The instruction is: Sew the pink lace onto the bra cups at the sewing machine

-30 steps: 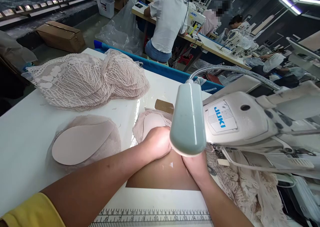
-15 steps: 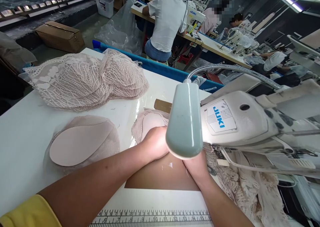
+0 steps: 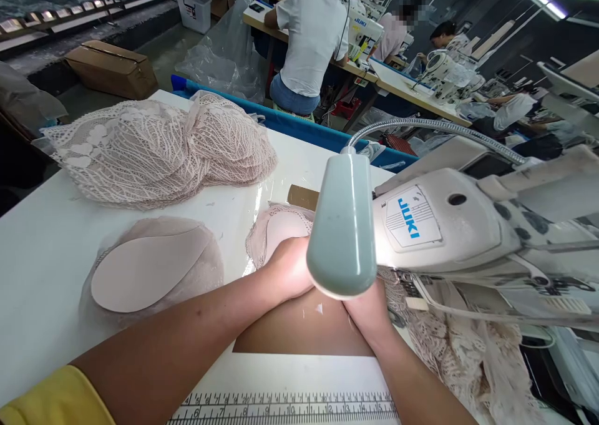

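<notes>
My left hand [image 3: 289, 268] rests on a beige lace-edged cup piece [image 3: 276, 226] lying on the white table [image 3: 42, 250], just left of the sewing machine [image 3: 449, 225]. Its fingers are hidden behind the grey-green lamp head [image 3: 340, 225]. My right hand [image 3: 369, 309] sits close beside it under the lamp, and its fingers are hidden too. Both hands press toward the machine's needle area, which I cannot see. Lace fabric [image 3: 458, 350] spills down to the right below the machine.
A stack of lace cups [image 3: 159, 147] lies at the table's far left. A flat beige foam piece on mesh [image 3: 147, 269] lies nearer. A ruler strip [image 3: 285, 406] runs along the front edge. Other people sew at tables [image 3: 397, 85] behind.
The view has drifted slightly; the lamp head sits a little further left in the picture. Both hands stay in the same place on the cup piece.
</notes>
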A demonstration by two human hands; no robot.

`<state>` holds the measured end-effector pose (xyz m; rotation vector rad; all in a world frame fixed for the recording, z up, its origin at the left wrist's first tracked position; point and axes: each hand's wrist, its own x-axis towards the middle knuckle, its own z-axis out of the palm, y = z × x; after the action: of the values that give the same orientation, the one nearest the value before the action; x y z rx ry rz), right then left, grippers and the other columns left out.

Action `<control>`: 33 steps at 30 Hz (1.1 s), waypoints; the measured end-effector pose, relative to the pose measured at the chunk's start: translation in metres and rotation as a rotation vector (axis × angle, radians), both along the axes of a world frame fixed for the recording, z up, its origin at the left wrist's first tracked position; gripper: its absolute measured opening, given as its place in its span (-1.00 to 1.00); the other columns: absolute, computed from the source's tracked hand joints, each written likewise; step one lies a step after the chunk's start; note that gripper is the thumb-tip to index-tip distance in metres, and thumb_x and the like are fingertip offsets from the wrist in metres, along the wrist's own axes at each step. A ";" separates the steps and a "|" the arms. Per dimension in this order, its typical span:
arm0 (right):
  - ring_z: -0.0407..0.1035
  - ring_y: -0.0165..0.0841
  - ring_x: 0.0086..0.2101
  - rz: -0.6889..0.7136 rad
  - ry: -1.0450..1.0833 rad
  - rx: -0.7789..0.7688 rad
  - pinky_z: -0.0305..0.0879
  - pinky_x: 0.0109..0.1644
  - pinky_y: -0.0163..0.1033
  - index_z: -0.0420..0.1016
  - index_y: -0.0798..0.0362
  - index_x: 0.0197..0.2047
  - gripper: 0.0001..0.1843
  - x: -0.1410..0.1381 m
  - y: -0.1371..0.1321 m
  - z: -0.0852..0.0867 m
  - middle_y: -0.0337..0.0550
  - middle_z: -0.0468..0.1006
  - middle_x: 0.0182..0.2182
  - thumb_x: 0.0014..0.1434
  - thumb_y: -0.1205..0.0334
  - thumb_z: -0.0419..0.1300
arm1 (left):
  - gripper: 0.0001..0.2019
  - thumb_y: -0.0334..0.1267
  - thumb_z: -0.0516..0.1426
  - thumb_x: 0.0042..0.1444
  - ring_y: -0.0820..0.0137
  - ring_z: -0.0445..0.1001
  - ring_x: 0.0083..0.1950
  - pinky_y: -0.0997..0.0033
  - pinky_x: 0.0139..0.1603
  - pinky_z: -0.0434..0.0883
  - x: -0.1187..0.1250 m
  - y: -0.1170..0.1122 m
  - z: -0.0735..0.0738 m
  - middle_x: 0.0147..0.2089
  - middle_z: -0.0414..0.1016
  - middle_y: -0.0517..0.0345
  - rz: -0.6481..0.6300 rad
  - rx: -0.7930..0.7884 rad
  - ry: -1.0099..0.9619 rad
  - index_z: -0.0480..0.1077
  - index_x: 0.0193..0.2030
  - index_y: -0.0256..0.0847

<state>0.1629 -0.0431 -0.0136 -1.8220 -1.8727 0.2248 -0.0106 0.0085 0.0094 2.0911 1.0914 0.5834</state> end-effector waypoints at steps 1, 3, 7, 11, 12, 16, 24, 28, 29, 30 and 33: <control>0.52 -0.17 -0.33 0.002 -0.007 -0.002 0.36 -0.33 -0.24 0.61 0.05 -0.13 -0.63 0.000 0.000 0.001 -0.01 0.65 -0.34 0.22 0.04 0.08 | -0.76 -0.29 -0.02 0.17 0.36 0.41 -0.35 0.43 -0.30 0.33 0.000 0.000 0.000 -0.40 0.45 0.10 -0.001 0.000 -0.001 0.36 -0.47 -0.21; 0.52 -0.17 -0.32 0.005 -0.018 0.001 0.36 -0.33 -0.24 0.61 0.05 -0.14 -0.64 -0.001 0.000 0.002 -0.01 0.65 -0.35 0.22 0.05 0.07 | -0.76 -0.29 -0.02 0.17 0.37 0.41 -0.35 0.43 -0.30 0.33 0.000 0.000 0.001 -0.40 0.45 0.10 -0.005 -0.003 -0.003 0.36 -0.49 -0.21; 0.52 -0.17 -0.36 0.010 -0.045 0.016 0.37 -0.34 -0.24 0.62 0.06 -0.17 -0.63 -0.003 0.001 0.006 -0.01 0.65 -0.38 0.22 0.05 0.06 | -0.76 -0.28 -0.01 0.17 0.36 0.42 -0.33 0.43 -0.30 0.34 -0.001 0.001 0.002 -0.39 0.45 0.10 -0.010 -0.011 -0.010 0.35 -0.49 -0.20; 0.52 -0.18 -0.36 0.021 -0.058 0.022 0.37 -0.32 -0.25 0.62 0.05 -0.19 -0.64 -0.005 0.001 0.009 -0.02 0.65 -0.38 0.23 0.07 0.05 | -0.77 -0.29 -0.01 0.17 0.35 0.43 -0.31 0.42 -0.28 0.34 0.000 0.002 0.000 -0.39 0.45 0.09 -0.008 -0.009 -0.006 0.35 -0.48 -0.20; 0.52 -0.19 -0.37 0.019 -0.062 0.022 0.37 -0.33 -0.25 0.63 0.06 -0.19 -0.63 -0.005 0.001 0.009 -0.03 0.65 -0.39 0.23 0.07 0.04 | -0.77 -0.29 -0.01 0.17 0.35 0.43 -0.31 0.42 -0.28 0.35 0.000 0.002 0.000 -0.39 0.45 0.09 -0.006 -0.006 -0.005 0.35 -0.48 -0.20; 0.52 -0.19 -0.39 0.014 -0.081 0.019 0.37 -0.33 -0.24 0.63 0.07 -0.18 -0.62 -0.004 0.001 0.008 -0.02 0.65 -0.39 0.24 0.08 0.03 | -0.77 -0.28 -0.01 0.18 0.36 0.42 -0.32 0.42 -0.28 0.35 0.001 0.002 -0.002 -0.40 0.44 0.10 -0.003 -0.001 -0.007 0.35 -0.48 -0.20; 0.52 -0.19 -0.38 0.021 -0.059 0.017 0.37 -0.31 -0.24 0.62 0.07 -0.15 -0.62 -0.003 0.000 0.009 -0.02 0.65 -0.39 0.24 0.07 0.03 | -0.76 -0.30 -0.01 0.17 0.36 0.41 -0.33 0.41 -0.28 0.35 0.000 0.001 -0.002 -0.40 0.45 0.10 0.001 0.003 -0.009 0.34 -0.50 -0.20; 0.52 -0.19 -0.35 0.041 -0.039 0.036 0.38 -0.27 -0.23 0.62 0.07 -0.17 -0.63 -0.004 0.001 0.010 -0.02 0.65 -0.38 0.23 0.06 0.05 | -0.76 -0.30 -0.01 0.17 0.36 0.41 -0.33 0.41 -0.29 0.35 0.001 0.001 -0.002 -0.42 0.44 0.10 0.012 0.009 -0.003 0.35 -0.49 -0.20; 0.52 -0.18 -0.34 0.042 -0.037 0.038 0.38 -0.26 -0.23 0.62 0.07 -0.17 -0.63 -0.004 0.001 0.010 -0.02 0.65 -0.38 0.23 0.06 0.05 | -0.77 -0.31 -0.01 0.16 0.36 0.41 -0.34 0.41 -0.29 0.35 0.001 0.001 -0.002 -0.42 0.44 0.10 0.014 0.009 -0.003 0.35 -0.49 -0.20; 0.52 -0.18 -0.34 0.042 -0.035 0.040 0.38 -0.26 -0.23 0.62 0.07 -0.17 -0.63 -0.004 0.001 0.010 -0.02 0.65 -0.38 0.23 0.06 0.05 | -0.77 -0.31 -0.01 0.16 0.36 0.41 -0.34 0.41 -0.29 0.35 0.001 0.001 -0.002 -0.42 0.44 0.10 0.014 0.008 -0.002 0.35 -0.49 -0.20; 0.52 -0.18 -0.35 0.030 -0.031 0.036 0.38 -0.26 -0.23 0.62 0.06 -0.17 -0.63 -0.004 0.001 0.010 -0.02 0.65 -0.38 0.23 0.06 0.05 | -0.77 -0.32 0.00 0.16 0.36 0.42 -0.34 0.41 -0.29 0.35 0.002 0.001 -0.003 -0.41 0.44 0.10 0.010 -0.003 -0.006 0.34 -0.50 -0.20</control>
<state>0.1585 -0.0424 -0.0036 -1.7842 -1.9145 0.1734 -0.0090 0.0098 0.0064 2.0816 1.0995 0.5918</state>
